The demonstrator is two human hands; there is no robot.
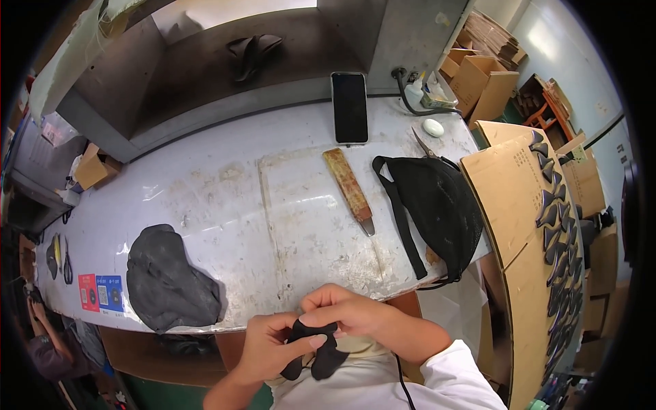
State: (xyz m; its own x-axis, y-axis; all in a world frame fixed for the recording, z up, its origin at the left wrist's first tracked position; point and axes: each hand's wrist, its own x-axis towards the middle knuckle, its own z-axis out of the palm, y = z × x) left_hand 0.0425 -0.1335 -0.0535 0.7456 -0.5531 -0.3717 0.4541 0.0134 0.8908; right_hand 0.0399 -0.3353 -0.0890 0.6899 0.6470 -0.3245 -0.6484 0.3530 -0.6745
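Close to my body, below the table's front edge, both hands grip a black, soft-looking lobed piece (329, 360). My left hand (268, 344) has its thumb pressed on the piece's left side. From the other side, my right hand (350, 313) pinches the upper part with thumb and curled fingers. Some of the piece is hidden behind the fingers. Left of my hands, a large dark grey, clay-like lump (167, 277) rests on the table (232, 253). Farther off lies a flat tool with a worn brown handle (347, 183) and a short metal tip.
A black mesh bag (437, 208) with a strap lies at right, partly over scissors (421, 142). Behind are a phone (350, 109) and a white oval object (432, 128). Dark shapes line a cardboard sheet (509, 198). A metal shelf (191, 113) holds a black three-armed piece (253, 55).
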